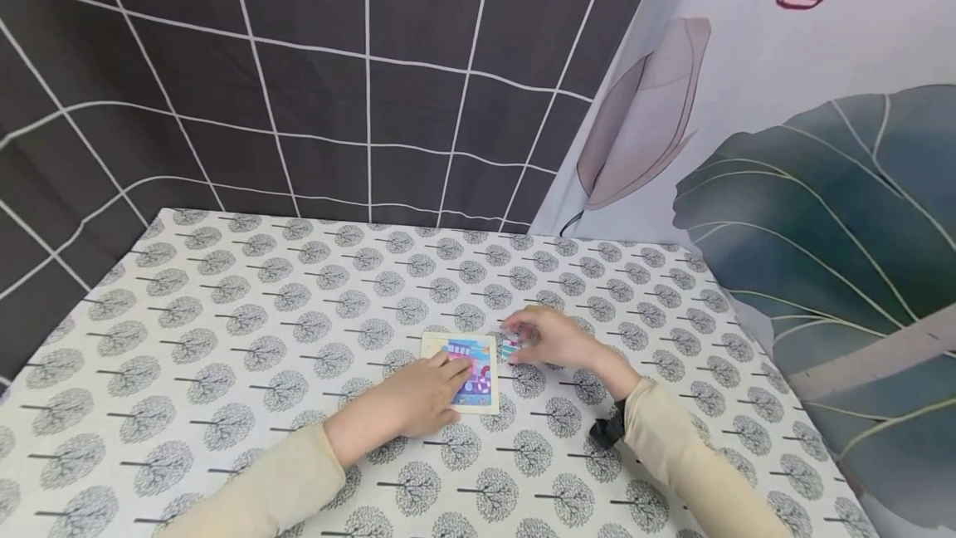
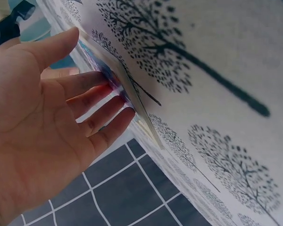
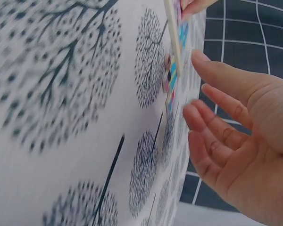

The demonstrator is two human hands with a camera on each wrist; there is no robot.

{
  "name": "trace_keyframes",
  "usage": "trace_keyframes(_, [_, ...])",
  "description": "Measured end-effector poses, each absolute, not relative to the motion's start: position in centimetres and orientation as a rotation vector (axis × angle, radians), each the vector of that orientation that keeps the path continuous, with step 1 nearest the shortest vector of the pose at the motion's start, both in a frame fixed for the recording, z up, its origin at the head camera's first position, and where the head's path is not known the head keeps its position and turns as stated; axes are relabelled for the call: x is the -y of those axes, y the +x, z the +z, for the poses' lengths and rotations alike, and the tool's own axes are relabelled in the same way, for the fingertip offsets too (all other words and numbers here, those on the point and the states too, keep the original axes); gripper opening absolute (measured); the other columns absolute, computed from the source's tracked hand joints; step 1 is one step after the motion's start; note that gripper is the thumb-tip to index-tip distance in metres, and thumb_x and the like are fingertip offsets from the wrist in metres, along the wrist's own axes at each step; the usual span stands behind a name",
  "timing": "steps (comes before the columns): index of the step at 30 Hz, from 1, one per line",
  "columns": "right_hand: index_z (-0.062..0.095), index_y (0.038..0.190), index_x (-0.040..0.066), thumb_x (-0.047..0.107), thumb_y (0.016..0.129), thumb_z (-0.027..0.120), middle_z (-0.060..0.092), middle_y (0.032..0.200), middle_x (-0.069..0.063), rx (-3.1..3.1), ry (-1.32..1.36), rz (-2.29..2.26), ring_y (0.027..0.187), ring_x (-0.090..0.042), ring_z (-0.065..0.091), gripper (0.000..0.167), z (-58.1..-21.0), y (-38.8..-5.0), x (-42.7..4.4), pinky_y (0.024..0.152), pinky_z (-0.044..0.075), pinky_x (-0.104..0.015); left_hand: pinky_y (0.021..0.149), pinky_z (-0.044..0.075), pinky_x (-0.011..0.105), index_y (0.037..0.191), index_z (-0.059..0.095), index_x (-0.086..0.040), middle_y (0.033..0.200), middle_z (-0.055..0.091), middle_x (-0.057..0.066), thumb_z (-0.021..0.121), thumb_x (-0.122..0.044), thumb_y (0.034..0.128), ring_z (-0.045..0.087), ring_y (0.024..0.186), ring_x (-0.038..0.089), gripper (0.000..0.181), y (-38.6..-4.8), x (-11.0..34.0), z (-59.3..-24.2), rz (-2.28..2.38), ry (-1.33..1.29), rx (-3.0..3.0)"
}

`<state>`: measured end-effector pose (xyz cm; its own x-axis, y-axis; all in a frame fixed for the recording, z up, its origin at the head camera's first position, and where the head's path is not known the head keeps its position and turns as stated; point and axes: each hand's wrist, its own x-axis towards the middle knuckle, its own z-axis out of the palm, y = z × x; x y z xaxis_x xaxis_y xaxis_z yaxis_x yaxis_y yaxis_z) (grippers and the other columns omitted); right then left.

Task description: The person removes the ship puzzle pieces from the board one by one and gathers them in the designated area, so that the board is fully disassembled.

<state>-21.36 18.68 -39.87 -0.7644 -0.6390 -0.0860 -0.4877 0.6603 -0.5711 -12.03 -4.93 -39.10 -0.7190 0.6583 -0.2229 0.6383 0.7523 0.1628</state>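
Note:
A small square board (image 1: 485, 408) with a pale frame and a colourful picture, like a jigsaw puzzle, lies flat on the cloth. My left hand (image 1: 429, 393) rests on it, fingertips on the picture; the left wrist view shows those fingers (image 2: 111, 134) extended against the board (image 2: 139, 106). Just off the frame's right side sits a small striped, colourful piece (image 1: 509, 349), perhaps more than one. Around and above it hovers my right hand (image 1: 556, 337), thumb and fingers apart. In the right wrist view that hand (image 3: 240, 122) holds nothing and stands clear of the piece (image 3: 171, 84).
A white tablecloth (image 1: 299, 322) printed with grey trees covers the table. Behind it hangs a dark curtain (image 1: 306, 90) with a white grid, and a leaf-patterned drape (image 1: 821, 214) borders the right side. A black strap (image 1: 608, 430) is on the right wrist.

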Motion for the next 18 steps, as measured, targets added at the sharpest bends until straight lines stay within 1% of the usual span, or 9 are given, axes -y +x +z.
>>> trace_keyframes(5, [0.063,0.114,0.010,0.017,0.074,0.078,0.065,0.101,-0.002,-2.583,-1.001,-0.817,0.090,-0.015,0.060,0.043,-40.5,-21.7,-17.0,0.077,0.052,-0.023,0.114,0.026,0.040,0.141,0.037,-0.003,0.150,0.032,0.007,0.054,-0.039,0.0910,0.029,0.137,0.032,0.064,-12.2,5.2,-39.4,0.086,1.023,-2.674])
trace_keyframes(7, [0.063,0.114,0.009,0.015,0.075,0.076,0.066,0.103,-0.003,-2.559,-1.021,-0.834,0.090,-0.016,0.060,0.041,-40.6,-21.9,-16.2,0.078,0.053,-0.024,0.114,0.025,0.040,0.141,0.037,-0.003,0.150,0.031,0.007,0.054,-0.039,0.0911,0.028,0.137,0.031,0.064,-12.3,5.3,-39.5,0.085,1.030,-2.669])
trace_keyframes(11, [0.063,0.115,0.007,0.010,0.077,0.074,0.066,0.104,-0.005,-2.494,-1.062,-0.857,0.090,-0.016,0.061,0.040,-40.9,-22.2,-14.9,0.077,0.054,-0.025,0.114,0.025,0.039,0.142,0.037,-0.004,0.150,0.032,0.006,0.050,-0.034,0.0939,0.028,0.138,0.029,0.058,-12.3,5.3,-39.6,0.081,1.046,-2.670])
trace_keyframes(14, [0.062,0.116,0.006,0.010,0.076,0.074,0.066,0.107,-0.005,-2.445,-1.093,-0.850,0.090,-0.015,0.061,0.041,-40.9,-22.6,-14.4,0.077,0.053,-0.023,0.114,0.026,0.039,0.142,0.036,-0.004,0.151,0.031,0.005,0.046,-0.028,0.0950,0.028,0.137,0.029,0.054,-12.2,5.3,-39.7,0.107,1.034,-2.669])
trace_keyframes(18, [0.061,0.117,0.005,0.010,0.076,0.075,0.065,0.110,-0.006,-2.390,-1.133,-0.827,0.092,-0.014,0.060,0.044,-40.5,-23.0,-13.9,0.079,0.052,-0.021,0.114,0.026,0.039,0.143,0.035,-0.005,0.151,0.030,0.004,0.042,-0.024,0.0961,0.028,0.137,0.027,0.051,-12.1,5.3,-39.7,0.150,1.003,-2.671])
